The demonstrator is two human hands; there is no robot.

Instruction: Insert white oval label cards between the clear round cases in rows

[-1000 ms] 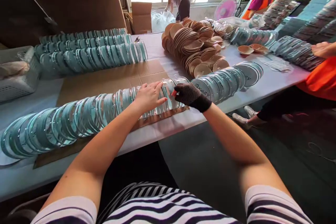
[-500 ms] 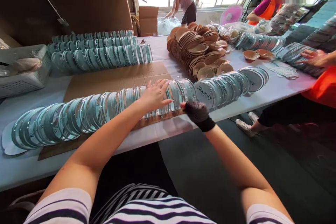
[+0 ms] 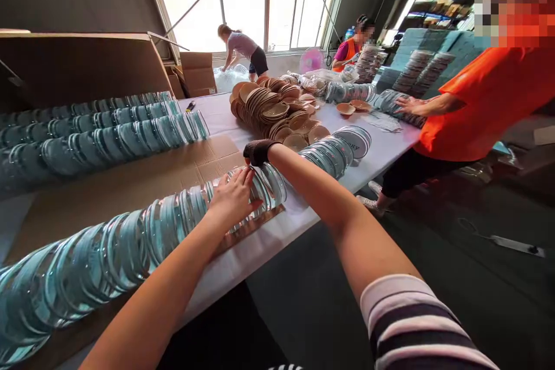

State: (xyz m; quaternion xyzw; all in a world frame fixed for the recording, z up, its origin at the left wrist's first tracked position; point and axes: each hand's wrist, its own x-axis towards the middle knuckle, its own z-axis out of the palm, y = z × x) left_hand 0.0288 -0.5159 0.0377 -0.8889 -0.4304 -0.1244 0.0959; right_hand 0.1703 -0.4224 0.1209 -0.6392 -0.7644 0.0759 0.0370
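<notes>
Pressing a long row of teal rings (image 3: pixel 130 237) on the near table edge.
Left hand (image 3: pixel 232 199) lay flat, fingers spread, on the row's right end; gloved right hand (image 3: pixel 258 152), curled, empty, hovered just beyond.

The long row of clear lids (image 3: pixel 130 237) runs off the picture's left edge, so its far end is unseen. The right hand (image 3: pixel 256 151), gloved, shows only its back; its fingers are hidden. Print on the white disc (image 3: pixel 356 140) near the table's right edge is too small to read.
</notes>
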